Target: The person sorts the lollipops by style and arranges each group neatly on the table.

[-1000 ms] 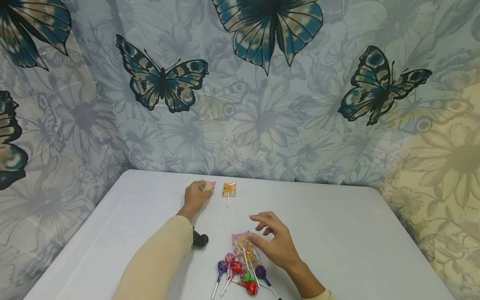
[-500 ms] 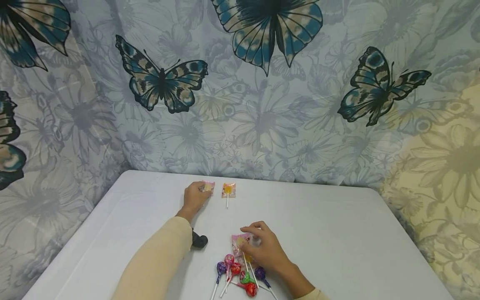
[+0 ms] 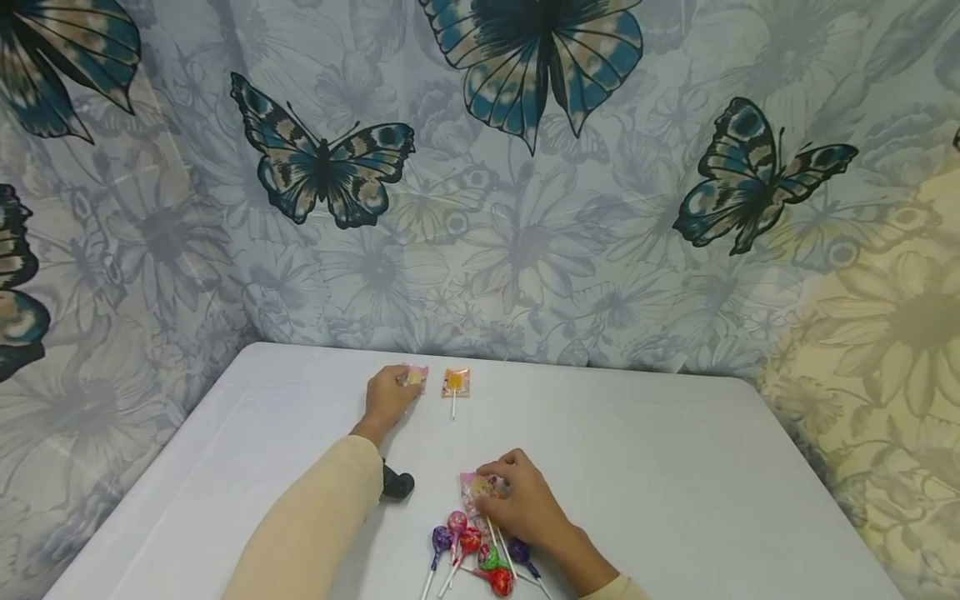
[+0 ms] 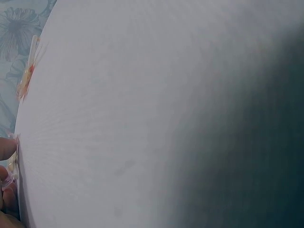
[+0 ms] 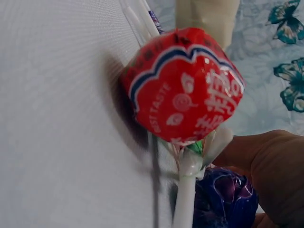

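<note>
Left hand [image 3: 386,396] at the far edge, right hand [image 3: 528,504] at the pile.
Left thumb and fingers pinched the far packet [image 3: 415,379], just inside the far edge of the table [image 3: 660,467], wall cloth [image 3: 525,250] behind. Orange lolly [image 3: 455,382] lay just right of it, narrow gap between, stick toward the person. Right hand half-curled over the near packet [image 3: 470,486], thumb and forefinger a little apart; could not tell whether it gripped. Nearer the person, crowded: pink lolly [image 3: 457,522], green lolly [image 3: 489,557], red lolly [image 3: 501,582], sticks crossing. Pile sat well in from both side edges; a broad stretch of table separated it from the orange lolly.
</note>
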Demonstrator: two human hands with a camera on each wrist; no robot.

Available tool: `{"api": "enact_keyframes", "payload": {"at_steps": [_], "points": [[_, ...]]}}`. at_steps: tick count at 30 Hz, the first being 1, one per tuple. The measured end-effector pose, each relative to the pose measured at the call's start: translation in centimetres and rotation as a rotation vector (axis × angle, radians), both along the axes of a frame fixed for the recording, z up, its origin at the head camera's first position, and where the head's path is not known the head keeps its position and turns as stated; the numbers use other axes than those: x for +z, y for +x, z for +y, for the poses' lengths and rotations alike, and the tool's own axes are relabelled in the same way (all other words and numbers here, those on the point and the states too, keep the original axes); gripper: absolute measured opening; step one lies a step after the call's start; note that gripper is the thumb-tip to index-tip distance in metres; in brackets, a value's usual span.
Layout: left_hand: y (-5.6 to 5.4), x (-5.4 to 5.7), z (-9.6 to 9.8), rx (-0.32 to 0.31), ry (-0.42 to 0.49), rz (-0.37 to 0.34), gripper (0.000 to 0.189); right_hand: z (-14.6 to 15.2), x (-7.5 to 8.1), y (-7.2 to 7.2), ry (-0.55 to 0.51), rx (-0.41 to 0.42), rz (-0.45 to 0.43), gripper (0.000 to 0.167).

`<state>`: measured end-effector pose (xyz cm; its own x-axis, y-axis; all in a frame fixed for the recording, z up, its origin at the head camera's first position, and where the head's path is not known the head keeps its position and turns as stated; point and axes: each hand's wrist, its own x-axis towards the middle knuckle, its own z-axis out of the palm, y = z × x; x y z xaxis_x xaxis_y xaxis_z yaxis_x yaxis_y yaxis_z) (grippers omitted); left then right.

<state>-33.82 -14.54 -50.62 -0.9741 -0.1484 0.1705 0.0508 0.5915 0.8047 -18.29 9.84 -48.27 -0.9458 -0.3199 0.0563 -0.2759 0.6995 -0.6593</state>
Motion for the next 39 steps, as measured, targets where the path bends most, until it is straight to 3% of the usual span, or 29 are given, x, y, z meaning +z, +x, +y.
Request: {"api": "enact_keyframes", "payload": {"at_steps": [11,28,32,39], "points": [[-0.2,-0.1,0.3,0.006,-0.005,0.006,0.048,-0.4,0.3,0.2,0.002,-0.007,0.018,0.035],[-0.2,-0.4,0.0,0.008,-0.017,0.028,0.048,-0.2,0.0,0.6,-0.175,-0.112,0.131,0.037],[-0.2,-0.4,0.0,0.007,-0.017,0.027,0.049,-0.2,0.2,0.8,-0.231,-0.117,0.119,0.04],[-0.1,-0.2,0.1,0.007,-0.008,0.018,0.05,-0.1,1.1,1.1,-0.341,-0.128,0.021,0.041]]}}
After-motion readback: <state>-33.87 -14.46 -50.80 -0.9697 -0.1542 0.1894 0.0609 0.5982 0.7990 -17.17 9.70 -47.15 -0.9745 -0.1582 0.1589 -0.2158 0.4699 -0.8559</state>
